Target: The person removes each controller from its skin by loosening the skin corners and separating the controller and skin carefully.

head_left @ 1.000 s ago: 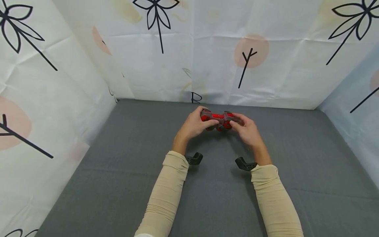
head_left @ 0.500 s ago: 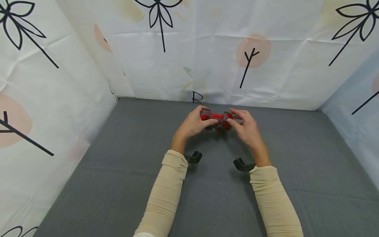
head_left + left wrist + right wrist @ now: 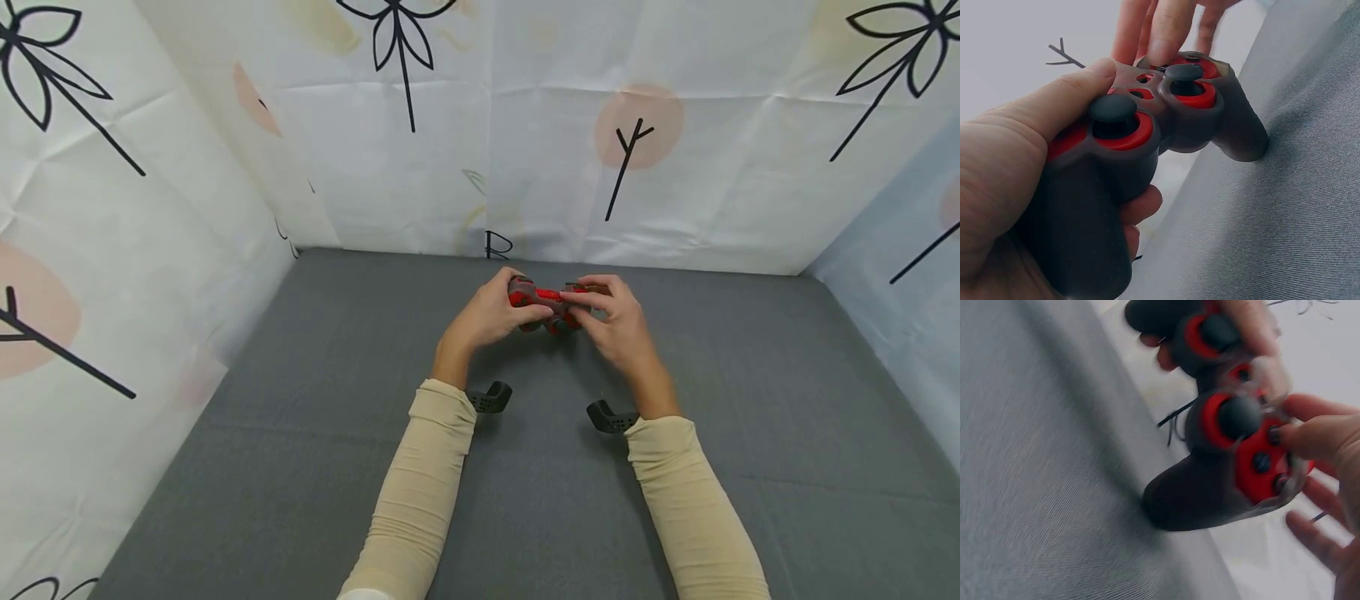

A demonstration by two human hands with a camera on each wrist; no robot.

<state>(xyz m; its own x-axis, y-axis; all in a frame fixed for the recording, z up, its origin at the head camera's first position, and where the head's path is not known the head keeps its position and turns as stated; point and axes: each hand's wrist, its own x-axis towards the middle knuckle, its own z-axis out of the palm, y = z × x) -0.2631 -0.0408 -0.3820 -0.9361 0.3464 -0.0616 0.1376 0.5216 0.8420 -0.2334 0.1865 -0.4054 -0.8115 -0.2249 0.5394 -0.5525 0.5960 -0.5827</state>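
A red game controller [image 3: 550,295] in a dark grey, partly see-through silicone cover [image 3: 1244,128] is held between both hands, sticks toward the person. My left hand [image 3: 486,318] grips its left handle, thumb along the face beside the left stick and fingers underneath. At the right end, my right hand [image 3: 619,333] pinches the cover near the top edge. In the right wrist view its thumb lies over the red button area [image 3: 1254,465], with a finger behind the edge and others spread apart. Where the right fingertips meet the cover's edge is partly hidden.
Grey cloth [image 3: 540,500] covers the table below the hands. White patterned fabric walls [image 3: 540,167] stand at the back and both sides. Black wrist mounts [image 3: 491,397] jut inward from both wrists.
My right hand has shifted left along the controller, its fingers now over the top edge nearer the middle. The left hand and its grip stay nearly the same.
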